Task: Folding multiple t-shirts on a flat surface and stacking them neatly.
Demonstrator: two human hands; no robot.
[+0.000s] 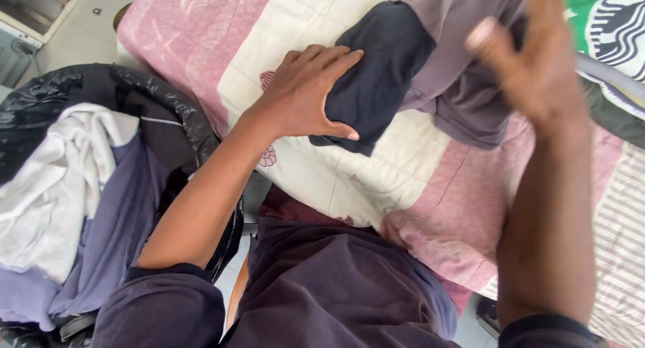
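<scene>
The left hand lies flat, fingers together, on a folded dark garment on the quilt, the blurred right hand hovers spread beyond it, and unfolded clothes fill the black bag beside the left arm.

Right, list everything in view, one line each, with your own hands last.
Folded dark navy cloth garment: one, navy, on the quilt under the left hand.
Mauve-grey cloth garment: one, spread on the quilt, right of the navy one.
Pink and cream patchwork quilt: one, covering the bed.
Black plastic bag of clothes: one, at left, holding white and purple fabric.
Green and white printed item: one, top right corner.
Left hand: flat on the navy garment.
Right hand: raised, open, blurred.
</scene>
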